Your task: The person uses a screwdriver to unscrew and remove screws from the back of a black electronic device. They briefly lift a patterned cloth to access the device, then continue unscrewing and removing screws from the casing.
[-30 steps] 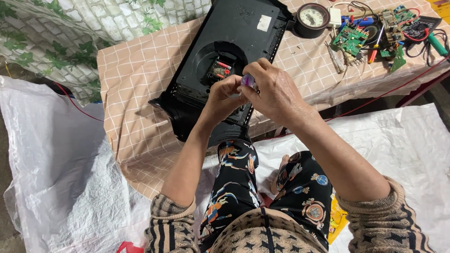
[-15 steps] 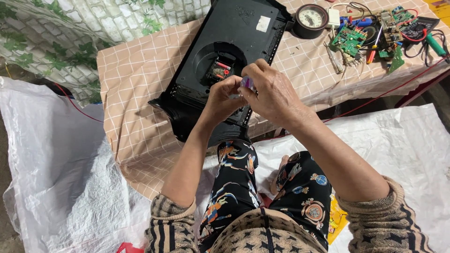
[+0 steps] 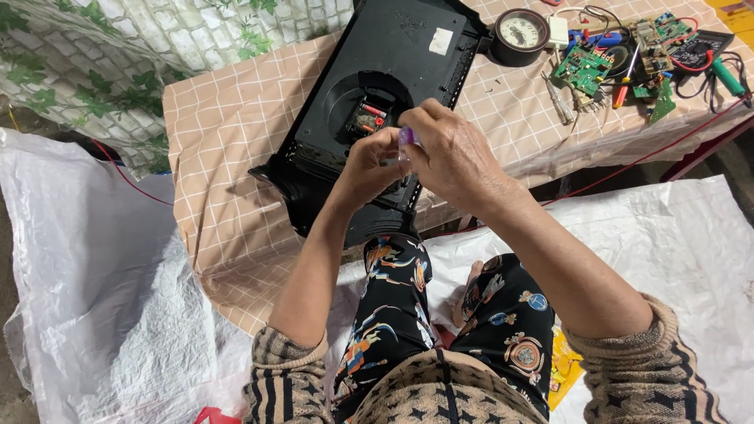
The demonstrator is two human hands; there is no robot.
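A black plastic appliance casing [image 3: 393, 71] lies upside down on a low table covered by a checked cloth [image 3: 228, 133]. A round opening in it shows small red and white parts [image 3: 367, 118]. Over the casing's near edge, my left hand [image 3: 369, 165] and my right hand [image 3: 452, 153] are pressed together. Between their fingertips they pinch a small purple object [image 3: 406, 137]. Most of that object is hidden by my fingers.
At the table's far right lie a round dial gauge [image 3: 518, 33], green circuit boards [image 3: 583, 69], screwdrivers [image 3: 628, 74] and tangled wires. White plastic sheeting [image 3: 86, 275] covers the floor around my knees. A red wire [image 3: 628, 161] hangs below the table edge.
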